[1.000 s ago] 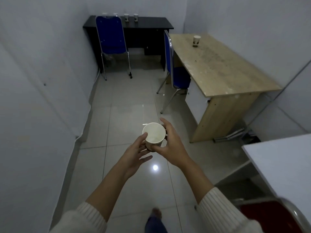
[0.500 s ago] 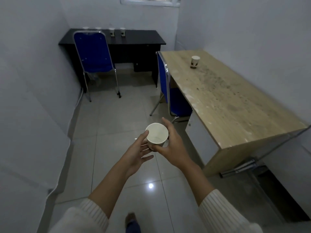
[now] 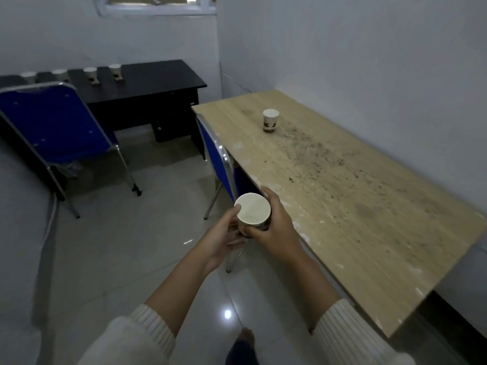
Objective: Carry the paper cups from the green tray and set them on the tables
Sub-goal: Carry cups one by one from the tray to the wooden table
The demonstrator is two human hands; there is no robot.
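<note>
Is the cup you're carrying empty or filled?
Empty: the held cup stands upright between both hands, and its pale inside shows bare to the bottom.

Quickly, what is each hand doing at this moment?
Left hand: closed on the paper cup, from its left side.
Right hand: closed on the same cup, from its right side.

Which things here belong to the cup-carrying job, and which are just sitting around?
Job: held paper cup, left hand, right hand, cup on wooden table, four cups on black desk, wooden table, black desk.
Bystanders: two blue chairs, window.
</note>
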